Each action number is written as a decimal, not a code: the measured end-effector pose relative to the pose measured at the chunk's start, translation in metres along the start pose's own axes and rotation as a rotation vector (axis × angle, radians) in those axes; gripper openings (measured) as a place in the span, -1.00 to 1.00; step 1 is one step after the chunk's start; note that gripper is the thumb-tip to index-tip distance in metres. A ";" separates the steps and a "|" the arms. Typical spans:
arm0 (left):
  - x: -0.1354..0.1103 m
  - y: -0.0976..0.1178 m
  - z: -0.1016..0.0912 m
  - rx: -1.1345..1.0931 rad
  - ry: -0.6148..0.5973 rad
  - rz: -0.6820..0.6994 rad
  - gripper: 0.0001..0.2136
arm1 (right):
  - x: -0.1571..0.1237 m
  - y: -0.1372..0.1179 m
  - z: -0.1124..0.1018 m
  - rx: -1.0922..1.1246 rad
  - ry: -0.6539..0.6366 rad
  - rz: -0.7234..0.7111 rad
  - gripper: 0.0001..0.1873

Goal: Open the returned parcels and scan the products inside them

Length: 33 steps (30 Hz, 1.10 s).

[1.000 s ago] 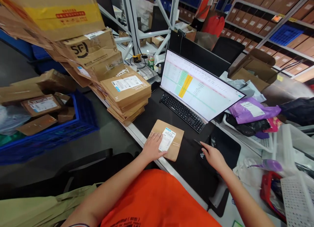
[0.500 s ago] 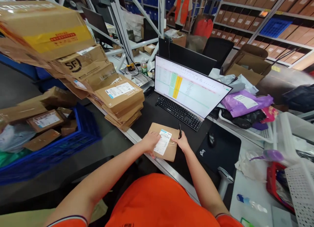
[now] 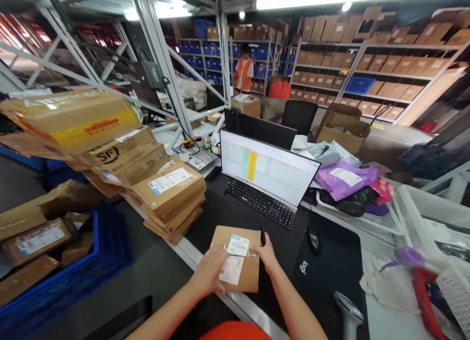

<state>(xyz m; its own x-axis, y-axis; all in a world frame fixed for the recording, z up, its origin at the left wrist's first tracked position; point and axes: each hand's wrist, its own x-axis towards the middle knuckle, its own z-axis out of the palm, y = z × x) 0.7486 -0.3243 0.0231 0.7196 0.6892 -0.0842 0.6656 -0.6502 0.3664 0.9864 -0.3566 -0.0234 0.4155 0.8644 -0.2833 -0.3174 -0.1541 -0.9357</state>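
Note:
A flat brown cardboard parcel [image 3: 249, 275] lies on the black desk mat by the front edge, with a white shipping label [image 3: 238, 246] on top. My left hand [image 3: 210, 270] grips its left side, fingers lying over the label's edge and thumb at the near edge. At the right side, my right hand [image 3: 267, 253] has its thumb on the parcel. A slim black pen-like tool [image 3: 263, 232] stands up from that hand, gripped in the fingers; whether it is a pen or a knife I cannot tell.
Behind the parcel are a keyboard [image 3: 262, 203] and a lit monitor [image 3: 268, 166]. Stacked cartons [image 3: 172, 185] rise on the left above a blue crate [image 3: 110, 242]. To the right lie a mouse [image 3: 313, 239], a scanner [image 3: 348, 310] and a purple bag [image 3: 345, 178]. A person [image 3: 244, 73] stands far back.
My view has tilted up, so the desk sits lower in the picture and more shelving shows. Both hands stay on the parcel; my left hand's fingers are a little straighter.

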 end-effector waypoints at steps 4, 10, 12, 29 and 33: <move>-0.016 -0.009 0.020 0.126 0.210 0.079 -0.33 | 0.004 0.007 0.002 0.057 0.006 -0.005 -0.16; -0.049 -0.018 0.070 0.356 0.872 0.181 -0.93 | 0.007 0.012 0.006 0.052 0.049 -0.062 -0.17; -0.063 -0.017 0.087 0.346 0.948 0.163 -0.84 | 0.005 0.009 0.006 0.034 0.054 -0.058 -0.16; -0.101 -0.045 0.178 0.547 0.449 0.285 -0.50 | 0.000 0.004 -0.003 -0.038 -0.020 -0.027 -0.17; -0.109 -0.021 0.127 0.272 0.270 0.229 -0.62 | -0.004 -0.001 -0.004 -0.069 -0.046 -0.038 -0.14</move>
<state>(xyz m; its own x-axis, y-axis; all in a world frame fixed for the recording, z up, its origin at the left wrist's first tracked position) 0.6813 -0.4261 -0.0931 0.8012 0.5528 0.2290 0.5488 -0.8314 0.0872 0.9888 -0.3616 -0.0226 0.3861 0.8909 -0.2393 -0.2425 -0.1522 -0.9581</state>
